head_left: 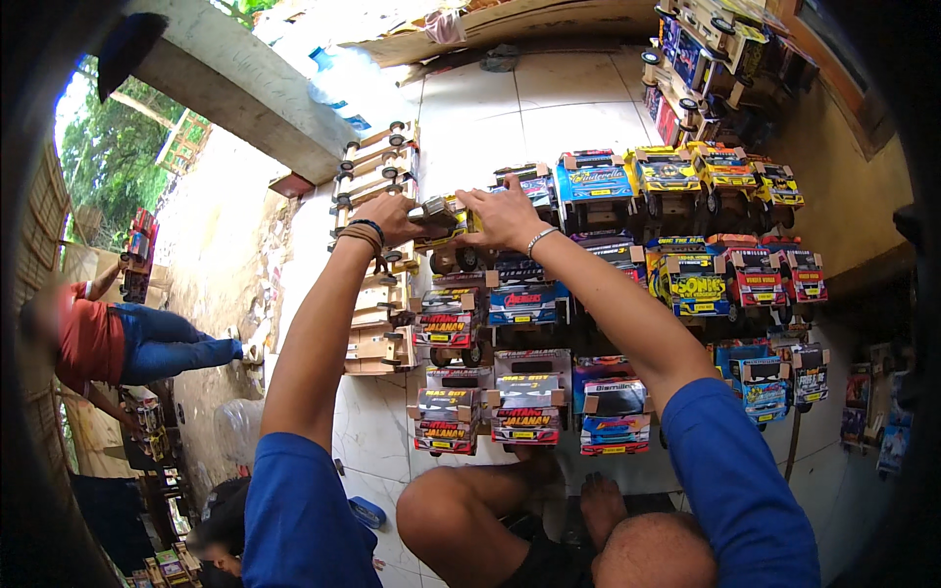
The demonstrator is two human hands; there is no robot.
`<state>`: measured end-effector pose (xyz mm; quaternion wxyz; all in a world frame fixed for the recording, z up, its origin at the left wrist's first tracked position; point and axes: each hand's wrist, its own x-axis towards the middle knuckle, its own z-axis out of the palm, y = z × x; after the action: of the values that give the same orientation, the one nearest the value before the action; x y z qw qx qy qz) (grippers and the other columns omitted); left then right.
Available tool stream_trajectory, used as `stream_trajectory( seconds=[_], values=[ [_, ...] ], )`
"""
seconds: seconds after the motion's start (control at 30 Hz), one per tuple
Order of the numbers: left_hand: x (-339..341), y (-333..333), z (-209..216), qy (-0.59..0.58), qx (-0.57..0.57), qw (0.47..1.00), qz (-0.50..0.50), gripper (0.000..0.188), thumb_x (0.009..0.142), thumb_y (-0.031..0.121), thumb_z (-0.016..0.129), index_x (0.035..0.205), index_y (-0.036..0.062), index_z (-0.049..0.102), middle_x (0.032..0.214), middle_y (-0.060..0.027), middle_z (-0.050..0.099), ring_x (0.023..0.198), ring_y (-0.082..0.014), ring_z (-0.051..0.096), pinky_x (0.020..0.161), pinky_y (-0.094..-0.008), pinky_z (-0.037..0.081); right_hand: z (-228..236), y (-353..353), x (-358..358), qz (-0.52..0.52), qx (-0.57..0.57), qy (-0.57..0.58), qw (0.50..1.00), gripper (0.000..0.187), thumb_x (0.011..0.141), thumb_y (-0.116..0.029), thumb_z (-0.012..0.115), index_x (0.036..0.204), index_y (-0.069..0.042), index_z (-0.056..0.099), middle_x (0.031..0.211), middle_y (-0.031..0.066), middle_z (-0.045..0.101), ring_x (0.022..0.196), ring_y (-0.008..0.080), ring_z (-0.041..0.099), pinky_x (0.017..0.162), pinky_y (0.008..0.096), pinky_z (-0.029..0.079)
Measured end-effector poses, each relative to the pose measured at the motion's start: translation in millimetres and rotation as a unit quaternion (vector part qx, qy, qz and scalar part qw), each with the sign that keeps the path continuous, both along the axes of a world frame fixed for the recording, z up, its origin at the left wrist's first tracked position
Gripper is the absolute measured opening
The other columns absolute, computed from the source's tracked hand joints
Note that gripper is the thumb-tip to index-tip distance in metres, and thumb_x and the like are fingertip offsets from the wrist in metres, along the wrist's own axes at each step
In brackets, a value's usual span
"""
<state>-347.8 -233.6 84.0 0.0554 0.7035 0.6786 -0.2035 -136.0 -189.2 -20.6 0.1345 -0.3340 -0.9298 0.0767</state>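
Observation:
Both arms reach forward over rows of painted wooden toy trucks on the floor. Between my hands is a toy truck (441, 233) with a yellow front and dark wheels, at the far left of the rows. My left hand (386, 218) is closed on its left side. My right hand (502, 216) grips its right side, fingers bent around the edge. The hands hide part of this truck. Just right of my right hand stands a blue-fronted toy truck (594, 178). Nearer me is a red and black toy truck (448, 328).
Bare wooden truck frames with wheels (377, 333) line the left side. More toy trucks (696, 64) are stacked at the far right by the wall. A blue sandal-like object (368, 512) lies near my knee. On the left, a person in a red shirt (93, 333) carries toy trucks.

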Motion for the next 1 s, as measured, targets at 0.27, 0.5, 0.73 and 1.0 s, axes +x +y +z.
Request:
stream_trajectory(
  seconds=[0.27, 0.5, 0.73, 1.0],
  values=[
    [2.2, 8.9, 0.5, -0.009, -0.024, 1.0, 0.01, 0.083, 0.069, 0.083, 0.063, 0.1, 0.0065, 0.074, 0.098, -0.0217, 0.071, 0.098, -0.0354, 0.068, 0.087, -0.0445, 0.054, 4.3, -0.3, 0.2, -0.001, -0.011, -0.01, 1.0, 0.087, 0.081, -0.071, 0.059, 0.147, -0.018, 0.042, 0.136, 0.0033, 0.061, 0.114, 0.0167, 0.063, 0.109, 0.0541, 0.022],
    [8.5, 14.3, 10.8, -0.026, -0.067, 0.997, -0.003, 0.086, 0.071, 0.082, 0.061, 0.107, 0.0048, 0.073, 0.096, -0.0261, 0.07, 0.095, -0.0386, 0.068, 0.087, -0.0451, 0.053, 5.1, -0.9, -0.7, -0.007, -0.01, -0.03, 0.999, 0.087, 0.082, -0.072, 0.058, 0.148, -0.018, 0.041, 0.138, 0.0027, 0.059, 0.118, 0.0148, 0.061, 0.109, 0.0541, 0.022],
    [18.9, 9.9, 12.4, -0.082, -0.065, 0.994, 0.011, 0.082, 0.074, 0.076, 0.065, 0.098, -0.0022, 0.072, 0.089, -0.0286, 0.069, 0.087, -0.039, 0.069, 0.081, -0.0457, 0.054, 6.5, -0.4, -0.7, -0.005, -0.028, -0.045, 0.999, 0.086, 0.082, -0.071, 0.058, 0.149, -0.019, 0.04, 0.142, 0.0021, 0.056, 0.12, 0.0138, 0.059, 0.109, 0.0538, 0.022],
    [10.9, 1.2, -6.5, -0.113, -0.035, 0.991, 0.057, 0.076, 0.079, 0.07, 0.067, 0.079, -0.0056, 0.068, 0.071, -0.0239, 0.066, 0.068, -0.033, 0.067, 0.064, -0.0451, 0.051, 1.6, 0.0, 0.7, 0.004, -0.003, 0.002, 1.0, 0.085, 0.082, -0.072, 0.057, 0.147, -0.018, 0.043, 0.137, 0.0052, 0.06, 0.115, 0.0182, 0.062, 0.108, 0.0511, 0.024]
  ],
)
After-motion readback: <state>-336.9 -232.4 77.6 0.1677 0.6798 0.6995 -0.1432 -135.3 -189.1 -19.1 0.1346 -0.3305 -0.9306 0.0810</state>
